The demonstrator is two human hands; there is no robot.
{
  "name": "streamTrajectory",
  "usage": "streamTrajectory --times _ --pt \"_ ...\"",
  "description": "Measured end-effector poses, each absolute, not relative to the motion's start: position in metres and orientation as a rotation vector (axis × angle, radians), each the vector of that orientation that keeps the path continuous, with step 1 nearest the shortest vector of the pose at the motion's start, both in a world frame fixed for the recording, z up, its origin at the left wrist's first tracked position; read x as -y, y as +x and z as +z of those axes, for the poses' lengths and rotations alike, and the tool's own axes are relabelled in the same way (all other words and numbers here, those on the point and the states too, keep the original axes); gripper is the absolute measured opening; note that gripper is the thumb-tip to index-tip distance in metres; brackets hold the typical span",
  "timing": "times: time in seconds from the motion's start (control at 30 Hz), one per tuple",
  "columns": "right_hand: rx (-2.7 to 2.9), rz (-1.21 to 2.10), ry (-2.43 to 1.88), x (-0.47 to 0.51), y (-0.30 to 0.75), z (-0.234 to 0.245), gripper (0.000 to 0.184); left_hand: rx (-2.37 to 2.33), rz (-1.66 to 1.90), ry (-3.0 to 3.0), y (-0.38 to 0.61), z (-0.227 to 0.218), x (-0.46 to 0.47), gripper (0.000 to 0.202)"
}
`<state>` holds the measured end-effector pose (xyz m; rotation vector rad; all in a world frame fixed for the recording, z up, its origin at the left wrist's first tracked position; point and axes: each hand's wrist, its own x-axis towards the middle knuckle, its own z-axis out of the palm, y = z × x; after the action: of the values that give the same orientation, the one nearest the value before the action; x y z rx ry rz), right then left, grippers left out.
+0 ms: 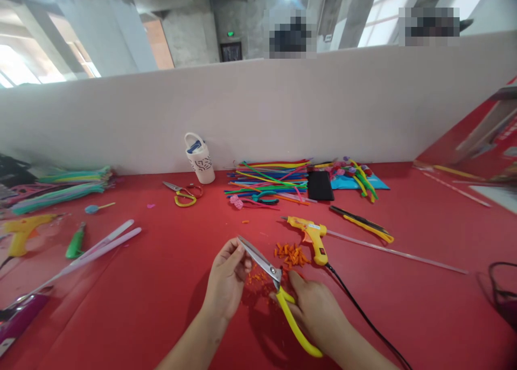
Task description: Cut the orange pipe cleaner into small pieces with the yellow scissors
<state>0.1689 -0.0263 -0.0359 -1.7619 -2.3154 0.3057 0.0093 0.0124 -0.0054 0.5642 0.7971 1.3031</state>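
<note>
My right hand (317, 308) grips the yellow handles of a pair of scissors (262, 262), whose steel blades point up and left. My left hand (228, 276) is closed in a pinch right at the blade tips, holding something too small to make out. Under and beside the blades lies a small heap of orange cut bits (291, 254) on the red table (169, 305). A yellow glue gun (313, 235) lies just right of the heap, its black cord trailing toward the near right edge.
Coloured pipe cleaners (269, 181) lie piled at the back by a white cup (201, 160); a second pair of scissors (181, 193) lies left of them. A black phone (320, 185), clear glue sticks (396, 251), another glue gun (22, 230) far left. White partition wall behind.
</note>
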Motion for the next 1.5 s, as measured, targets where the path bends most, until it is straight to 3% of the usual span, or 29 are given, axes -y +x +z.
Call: streamTrajectory --times 0.23,0.43,0.57,0.77,1.17,1.5 --pt "2.226 0.382 -1.732 0.025 0.17 -0.038 0.026 -0.826 1.316 0.58 0.009 -0.005 -0.014 0.006" --pt "1.654 0.929 -1.572 0.017 0.168 -0.025 0.028 -0.756 1.132 0.584 0.011 -0.008 -0.011 0.01" --pt "1.49 1.181 -1.433 0.013 0.164 -0.018 0.024 -0.703 0.845 0.634 0.016 -0.011 -0.005 0.01" --pt "1.314 1.408 -1.254 0.015 0.16 -0.022 0.032 -0.74 0.647 0.697 0.018 -0.012 -0.001 0.01" --pt "1.294 1.447 -1.227 0.016 0.163 -0.019 0.024 -0.772 0.622 0.701 0.019 -0.013 -0.001 0.009" --pt "1.351 1.211 -1.419 0.014 0.159 -0.017 0.015 -0.985 0.748 1.086 0.027 -0.021 -0.001 0.003"
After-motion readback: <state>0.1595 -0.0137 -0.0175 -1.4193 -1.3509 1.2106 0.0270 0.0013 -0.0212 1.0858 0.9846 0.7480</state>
